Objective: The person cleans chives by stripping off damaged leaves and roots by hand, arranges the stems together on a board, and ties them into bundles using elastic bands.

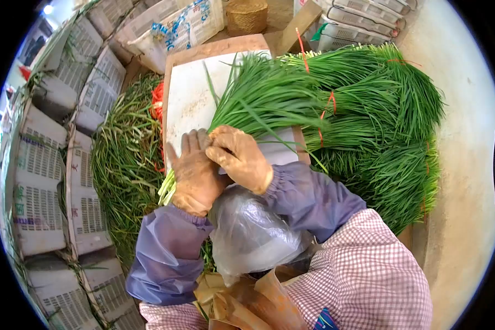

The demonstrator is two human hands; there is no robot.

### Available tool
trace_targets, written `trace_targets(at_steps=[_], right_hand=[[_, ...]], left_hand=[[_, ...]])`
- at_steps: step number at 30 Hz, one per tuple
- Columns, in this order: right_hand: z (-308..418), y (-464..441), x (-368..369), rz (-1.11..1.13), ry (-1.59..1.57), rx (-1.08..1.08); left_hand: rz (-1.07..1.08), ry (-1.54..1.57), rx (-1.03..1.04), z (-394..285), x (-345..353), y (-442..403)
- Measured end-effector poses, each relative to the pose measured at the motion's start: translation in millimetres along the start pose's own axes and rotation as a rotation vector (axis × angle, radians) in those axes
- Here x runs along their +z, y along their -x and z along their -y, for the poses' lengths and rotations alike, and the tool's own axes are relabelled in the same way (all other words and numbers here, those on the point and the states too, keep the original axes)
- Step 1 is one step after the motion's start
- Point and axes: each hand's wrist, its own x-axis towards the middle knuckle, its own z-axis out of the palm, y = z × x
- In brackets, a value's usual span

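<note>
A loose bunch of garlic chives lies across the white board, its leaves fanned toward the upper right. My left hand, in a stained brownish glove, holds the bunch near its stem end, fingers extended over it. Pale stem ends stick out on that hand's lower left side; its thumb is hidden. Against the left hand's fingers sits my right hand, gloved too, with its fingers curled closed beside the bunch. Whatever is between those fingers is hidden.
Several chive bunches with red ties are piled right of the board. Loose leaves heap up on the left, beside stacked white crates. Clear plastic covers my lap. A round woven stool stands beyond the board.
</note>
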Motion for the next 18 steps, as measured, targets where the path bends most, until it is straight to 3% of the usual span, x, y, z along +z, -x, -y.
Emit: trace_targets(at_steps=[1, 2, 4, 7, 10, 11, 13, 15, 17, 18], right_hand=[[-1.7, -2.5, 6.7, -0.087, -0.369, 0.312], [2.0, -5.3, 8.9, -0.106, -0.369, 0.304], [12.7, -7.6, 13.3, -0.151, -0.737, 0.758], [13.3, 3.4, 9.3, -0.149, -0.81, 0.82], [4.5, 37.4, -8.9, -0.053, -0.664, 0.811], [-5.9, 52.5, -12.2, -0.064, -0.668, 0.821], [-33.4, 84.5, -8.0, 0.071, -0.47, 0.538], [-39.2, 78.4, -7.9, 0.089, -0.467, 0.532], [-34.5, 71.1, -9.7, 0.167, -0.306, 0.312], [-17.9, 71.4, -18.2, 0.197, -0.277, 0.363]], left_hand=[[0.013, -0.006, -0.052, -0.9, 0.2, -1.8], [-0.077, -0.04, -0.089, 1.2, 11.7, -4.7], [-0.052, 0.036, -0.114, 6.7, 25.0, -7.6], [0.04, 0.141, -0.182, 14.6, 40.5, -15.1], [0.312, 0.223, -0.335, 8.9, 33.3, -29.0], [0.326, 0.223, -0.327, 4.0, 36.4, -30.0], [0.244, 0.071, -0.241, 0.4, 38.3, -24.2], [0.135, 0.065, -0.214, 0.9, 31.8, -28.1], [0.314, 0.332, -0.258, 10.1, 19.7, -35.5], [0.337, 0.399, -0.229, 15.0, 13.6, -36.0]])
